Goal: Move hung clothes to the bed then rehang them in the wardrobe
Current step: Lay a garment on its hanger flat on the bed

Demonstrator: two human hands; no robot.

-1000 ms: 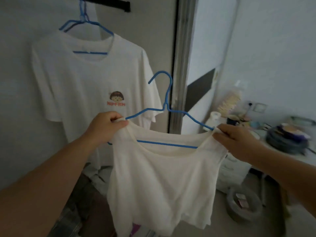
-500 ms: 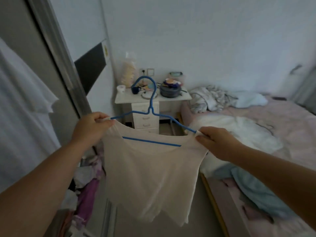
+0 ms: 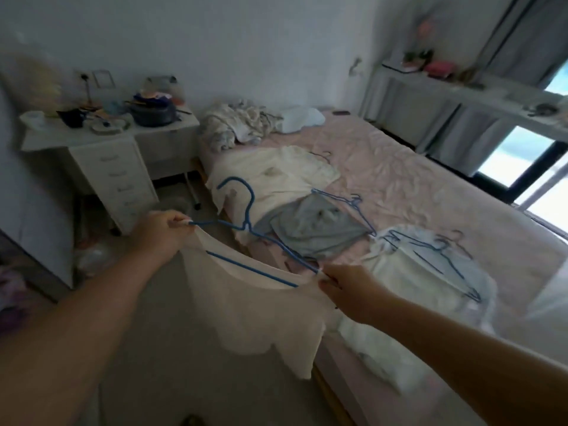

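A white top (image 3: 255, 315) hangs on a blue wire hanger (image 3: 246, 229), held out in the air beside the bed. My left hand (image 3: 159, 233) grips its left shoulder and the hanger's end. My right hand (image 3: 347, 290) pinches its right shoulder at the other end. On the pink bed (image 3: 430, 179) lie a cream garment (image 3: 276, 173), a grey garment (image 3: 316, 229) and a white and light-blue pile (image 3: 424, 272), each with blue hangers. The wardrobe is out of view.
A white bedside desk with drawers (image 3: 116, 167) stands at the left, cluttered with a pot and small items. A crumpled blanket and pillow (image 3: 246, 124) lie at the bed's head. A shelf (image 3: 461, 87) and a window are at the right. Bare floor lies below my arms.
My view has swung right from the wardrobe to the bed. Both hands carried the white top on its hanger along, keeping the same grip, and now hold it near the bed's edge.
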